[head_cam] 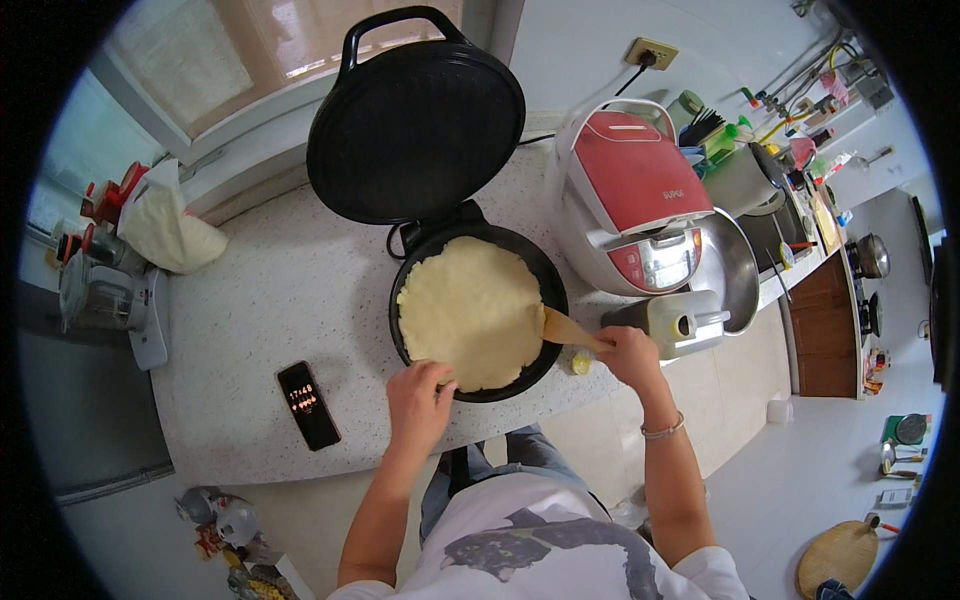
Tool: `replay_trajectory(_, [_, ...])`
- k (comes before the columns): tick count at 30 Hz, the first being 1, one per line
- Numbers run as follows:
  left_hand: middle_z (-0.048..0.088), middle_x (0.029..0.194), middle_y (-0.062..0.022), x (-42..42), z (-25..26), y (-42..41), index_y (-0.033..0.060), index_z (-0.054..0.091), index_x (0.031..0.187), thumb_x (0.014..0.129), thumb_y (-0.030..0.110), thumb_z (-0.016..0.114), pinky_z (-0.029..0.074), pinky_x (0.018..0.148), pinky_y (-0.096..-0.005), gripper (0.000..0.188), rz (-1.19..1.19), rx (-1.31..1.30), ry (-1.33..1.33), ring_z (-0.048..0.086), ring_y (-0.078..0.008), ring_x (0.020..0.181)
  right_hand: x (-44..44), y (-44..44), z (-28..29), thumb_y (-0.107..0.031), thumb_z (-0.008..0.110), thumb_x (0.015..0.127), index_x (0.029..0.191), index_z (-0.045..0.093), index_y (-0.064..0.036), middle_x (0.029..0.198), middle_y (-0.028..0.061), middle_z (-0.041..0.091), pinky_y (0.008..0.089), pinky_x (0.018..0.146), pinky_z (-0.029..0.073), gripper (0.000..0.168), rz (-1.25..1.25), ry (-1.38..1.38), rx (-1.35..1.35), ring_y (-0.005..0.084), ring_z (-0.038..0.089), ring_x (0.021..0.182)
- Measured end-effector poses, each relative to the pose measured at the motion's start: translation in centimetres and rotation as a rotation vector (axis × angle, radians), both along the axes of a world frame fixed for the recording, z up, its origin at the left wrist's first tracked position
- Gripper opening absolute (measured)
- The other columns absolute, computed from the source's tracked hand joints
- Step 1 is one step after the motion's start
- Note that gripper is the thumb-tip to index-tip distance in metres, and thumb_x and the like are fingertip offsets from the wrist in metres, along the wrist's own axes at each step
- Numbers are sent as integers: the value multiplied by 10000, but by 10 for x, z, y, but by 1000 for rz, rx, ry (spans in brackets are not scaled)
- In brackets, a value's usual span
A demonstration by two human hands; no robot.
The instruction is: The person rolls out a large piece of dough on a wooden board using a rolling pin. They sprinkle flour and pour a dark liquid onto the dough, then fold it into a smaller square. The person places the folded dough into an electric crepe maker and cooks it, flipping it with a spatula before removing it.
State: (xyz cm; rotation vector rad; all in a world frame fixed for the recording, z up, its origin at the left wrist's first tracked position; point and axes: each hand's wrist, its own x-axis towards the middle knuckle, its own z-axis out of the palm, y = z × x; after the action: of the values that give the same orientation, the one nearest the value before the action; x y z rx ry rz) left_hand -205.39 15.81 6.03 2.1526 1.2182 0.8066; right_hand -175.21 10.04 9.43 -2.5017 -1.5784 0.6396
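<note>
A round, pale sheet of dough [472, 311] lies in the black lower pan of an electric griddle [557, 289], whose lid [420, 135] stands raised behind it. My right hand [630, 358] grips the handle of a wooden spatula [566, 330]; its blade is at the dough's right edge, and whether it reaches under the dough cannot be told. My left hand [420, 397] is at the near left rim, thumb and fingers bent at the dough's edge. Whether those fingers pinch the dough is not clear.
A red and white rice cooker [637, 172] stands to the right, beside an oil jug [679, 322], a yellow cap [580, 363] and a steel basin [739, 270]. A phone [308, 405] lies on the left of the speckled counter [262, 300]. Farther left are a white bag [169, 225] and a blender [112, 300].
</note>
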Motion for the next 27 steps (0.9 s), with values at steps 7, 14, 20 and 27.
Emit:
replay_trajectory(7, [481,981,-83,111,-13,12,87,482,992,661,280,714,332,772,-435,448,-65,-55,369,464,-262,957,8,2,15,-117,669,652,887,646,-35,711,123,630,336,594,462,249,-196,398,-85,242,599,635])
replay_trajectory(14, [493,935,-87,149,-38,16,75,461,943,686,252,673,327,750,-437,378,19,-42,520,483,-260,914,7,7,25,-120,647,652,851,661,-78,737,119,630,358,614,467,204,-105,206,-69,271,608,683])
replay_trajectory(20, [617,894,-64,130,-24,44,126,440,1041,708,180,598,341,779,-461,373,-29,-216,532,537,-276,914,8,-4,-8,-127,631,645,838,680,-139,796,108,637,373,677,480,199,1,62,-76,285,609,768])
replay_trajectory(27, [509,1086,-102,119,-13,25,125,395,1118,693,272,661,350,801,-467,522,-82,-287,553,490,-292,1001,1,-3,-8,-112,643,649,852,669,-90,800,118,643,376,679,484,206,-36,176,-25,293,610,770])
